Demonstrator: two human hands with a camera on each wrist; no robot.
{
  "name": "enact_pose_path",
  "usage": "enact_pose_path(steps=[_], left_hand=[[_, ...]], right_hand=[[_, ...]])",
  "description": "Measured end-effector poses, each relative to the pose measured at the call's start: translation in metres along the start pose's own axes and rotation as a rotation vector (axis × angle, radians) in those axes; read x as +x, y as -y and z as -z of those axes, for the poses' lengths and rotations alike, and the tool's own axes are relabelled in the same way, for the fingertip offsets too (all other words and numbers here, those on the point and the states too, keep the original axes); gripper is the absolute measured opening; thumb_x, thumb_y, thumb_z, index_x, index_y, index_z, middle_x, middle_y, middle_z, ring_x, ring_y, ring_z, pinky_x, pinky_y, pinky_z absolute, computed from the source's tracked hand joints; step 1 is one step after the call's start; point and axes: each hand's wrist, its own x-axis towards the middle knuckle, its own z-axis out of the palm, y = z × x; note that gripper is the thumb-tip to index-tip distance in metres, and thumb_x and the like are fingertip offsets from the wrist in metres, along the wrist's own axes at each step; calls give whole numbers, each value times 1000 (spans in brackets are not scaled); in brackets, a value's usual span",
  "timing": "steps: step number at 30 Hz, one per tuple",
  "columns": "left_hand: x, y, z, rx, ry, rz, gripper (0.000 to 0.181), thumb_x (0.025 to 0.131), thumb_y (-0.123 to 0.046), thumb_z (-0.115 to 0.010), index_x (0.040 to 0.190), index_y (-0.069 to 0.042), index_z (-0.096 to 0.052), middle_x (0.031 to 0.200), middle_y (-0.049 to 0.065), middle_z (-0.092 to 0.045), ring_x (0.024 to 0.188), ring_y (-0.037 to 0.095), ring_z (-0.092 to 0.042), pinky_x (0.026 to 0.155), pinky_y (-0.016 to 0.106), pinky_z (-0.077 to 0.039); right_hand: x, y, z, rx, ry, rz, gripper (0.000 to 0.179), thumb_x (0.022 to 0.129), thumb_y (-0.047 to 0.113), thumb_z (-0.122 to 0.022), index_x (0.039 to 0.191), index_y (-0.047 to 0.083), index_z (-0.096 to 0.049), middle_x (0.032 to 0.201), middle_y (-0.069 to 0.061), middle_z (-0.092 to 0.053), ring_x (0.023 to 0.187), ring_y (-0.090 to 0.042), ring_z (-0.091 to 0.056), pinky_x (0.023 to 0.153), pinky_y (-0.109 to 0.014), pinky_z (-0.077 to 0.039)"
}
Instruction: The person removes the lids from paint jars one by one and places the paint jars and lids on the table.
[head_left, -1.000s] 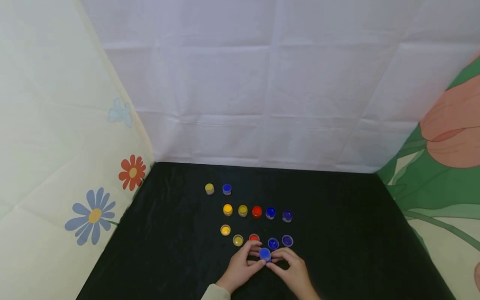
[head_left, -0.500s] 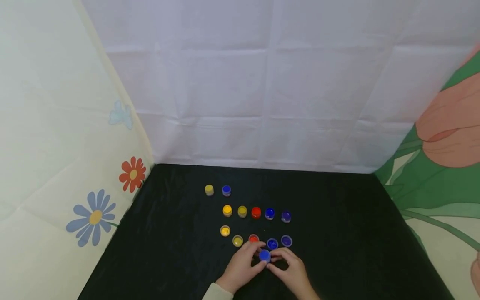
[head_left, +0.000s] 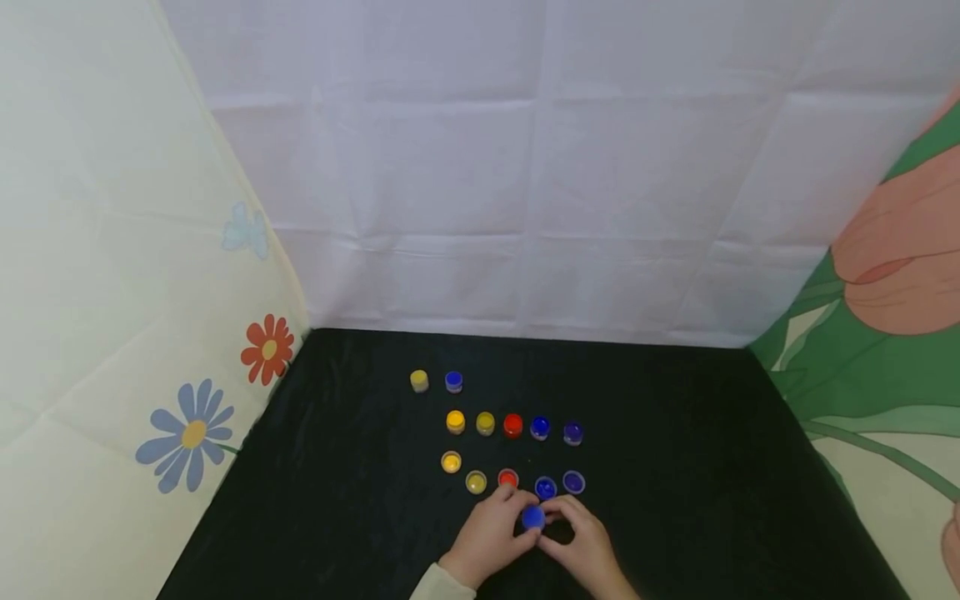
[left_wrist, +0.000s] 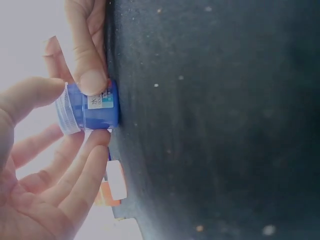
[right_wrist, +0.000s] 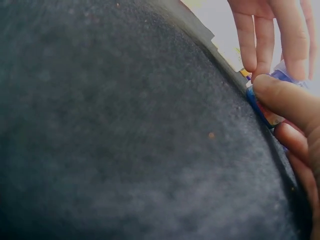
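A small blue paint jar (head_left: pixel 533 517) with a ridged translucent lid (left_wrist: pixel 65 111) and a printed label stands upright on the black cloth at the near middle. My left hand (head_left: pixel 487 537) pinches its lid, thumb on the near side and fingers round the far side. My right hand (head_left: pixel 588 546) grips the jar's body; its thumb presses on the label in the left wrist view. Just beyond the hands lie a red lid (head_left: pixel 507 478), a blue one (head_left: pixel 546 487) and a purple one (head_left: pixel 573 482). Part of the jar is hidden by fingers in the right wrist view.
Behind the lids runs a row of paint jars: yellow (head_left: pixel 455 422), olive (head_left: pixel 485 423), red (head_left: pixel 513 426), blue (head_left: pixel 540 428) and purple (head_left: pixel 573 433). Farther back stand a yellow jar (head_left: pixel 419 382) and a blue jar (head_left: pixel 453 382). A white curtain (head_left: pixel 525 208) borders the far edge.
Both hands stay at the jar. It has shifted slightly right and nearer, and my left fingers have moved along with it and now lie closer round its lid.
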Motion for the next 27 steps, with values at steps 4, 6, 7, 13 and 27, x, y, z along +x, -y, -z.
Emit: enact_pose_path(steps=[4,6,7,13,27], left_hand=[[1,-4,2,19,-2,-10,28,89,-26,-79,114,-17,-70,98,-7,-57,76,-2,-53,70,19,-51],[2,-5,4,24,3,-12,27,88,-26,-79,112,-17,-70,97,-8,-56,73,-2,-52,69,18,-50],[2,-6,4,27,5,-14,27,88,-26,-80,111,-17,-70,96,-8,-56,73,-2,-52,68,18,-49],[5,-7,7,7,20,-18,25,87,-25,-80,109,-17,-70,92,-8,-55,69,-3,-49,65,16,-47],[4,-1,3,-53,17,12,24,86,-25,-81,106,-19,-69,90,-11,-52,70,-4,-48,64,17,-46]], right_hand=[[0,2,0,-29,9,-29,50,55,-6,-93,92,19,-69,92,14,-63,79,-6,-62,73,-27,-54],[0,2,0,-39,15,-48,49,56,-5,-93,92,19,-69,92,15,-63,79,-6,-62,73,-29,-54],[0,3,0,-43,19,-61,49,57,-4,-93,93,19,-69,93,17,-63,80,-6,-62,74,-29,-54],[1,6,2,-19,36,-137,47,59,-3,-93,93,19,-70,94,18,-62,82,-4,-62,76,-28,-53],[4,12,4,25,99,-243,44,64,-3,-92,96,18,-70,93,15,-61,85,-5,-60,80,-28,-52]])
